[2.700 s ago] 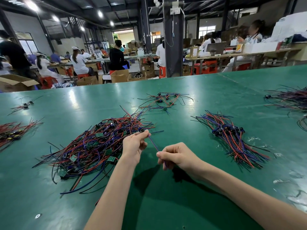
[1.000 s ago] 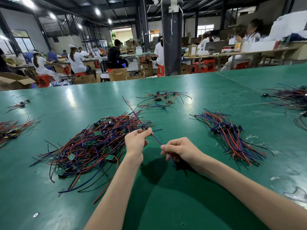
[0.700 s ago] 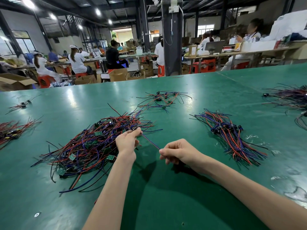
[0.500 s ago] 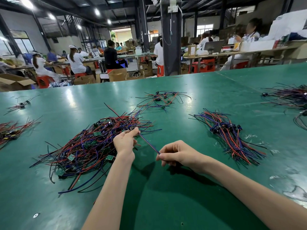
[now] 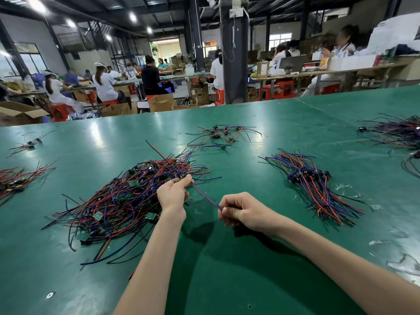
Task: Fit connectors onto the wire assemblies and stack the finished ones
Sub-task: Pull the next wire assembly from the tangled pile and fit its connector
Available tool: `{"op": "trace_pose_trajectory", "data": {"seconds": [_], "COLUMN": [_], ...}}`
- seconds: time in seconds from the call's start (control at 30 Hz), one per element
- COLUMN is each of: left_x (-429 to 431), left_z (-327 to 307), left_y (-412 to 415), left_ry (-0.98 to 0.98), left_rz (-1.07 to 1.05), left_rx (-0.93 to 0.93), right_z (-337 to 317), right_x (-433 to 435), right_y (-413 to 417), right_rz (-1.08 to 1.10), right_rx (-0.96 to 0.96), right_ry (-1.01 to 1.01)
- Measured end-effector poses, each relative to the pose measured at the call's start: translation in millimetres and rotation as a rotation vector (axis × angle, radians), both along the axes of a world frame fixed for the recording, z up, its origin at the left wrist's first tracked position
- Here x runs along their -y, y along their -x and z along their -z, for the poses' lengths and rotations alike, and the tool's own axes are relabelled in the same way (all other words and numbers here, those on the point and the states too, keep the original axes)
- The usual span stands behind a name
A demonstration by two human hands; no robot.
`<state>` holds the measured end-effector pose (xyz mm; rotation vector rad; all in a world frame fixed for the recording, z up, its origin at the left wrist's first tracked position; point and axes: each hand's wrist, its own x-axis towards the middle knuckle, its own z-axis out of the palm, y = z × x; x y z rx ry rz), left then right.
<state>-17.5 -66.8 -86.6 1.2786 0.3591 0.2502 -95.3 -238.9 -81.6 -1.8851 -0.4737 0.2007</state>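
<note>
Both hands pinch one wire pair (image 5: 205, 196) over the table (image 5: 216, 269). Left of the grip, the loose wire pile (image 5: 109, 201) lies just beside the left hand (image 5: 172, 196) and blocks table-level passage. Right of the grip, a bare strip separates the right hand (image 5: 244, 212) from the sorted wire bundle (image 5: 318, 189), well apart. Beyond the grip, open surface reaches a small wire scatter (image 5: 222, 135). On the near side, both forearms (image 5: 154, 258) cross the bare surface.

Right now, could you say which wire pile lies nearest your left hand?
The large tangled pile with green boards, beside the left hand; others lie farther.
</note>
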Motion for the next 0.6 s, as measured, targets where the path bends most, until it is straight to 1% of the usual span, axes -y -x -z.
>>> {"op": "trace_pose_trajectory", "data": {"seconds": [0.13, 0.4, 0.6], "left_x": [-0.4, -0.3, 3.2], "left_z": [-0.2, 1.0, 0.5], "left_y": [-0.3, -1.3, 0.8], "left_ry": [-0.002, -0.016, -0.02], "left_rz": [0.009, 0.005, 0.015], "left_rx": [-0.003, -0.002, -0.011], "right_z": [1.5, 1.0, -1.2], "right_x": [0.7, 2.1, 3.6], "right_y": [-0.9, 0.3, 1.4], "right_rz": [0.004, 0.004, -0.05], "right_rx": [0.033, 0.003, 0.004], "right_ry": [0.046, 0.076, 0.114]}}
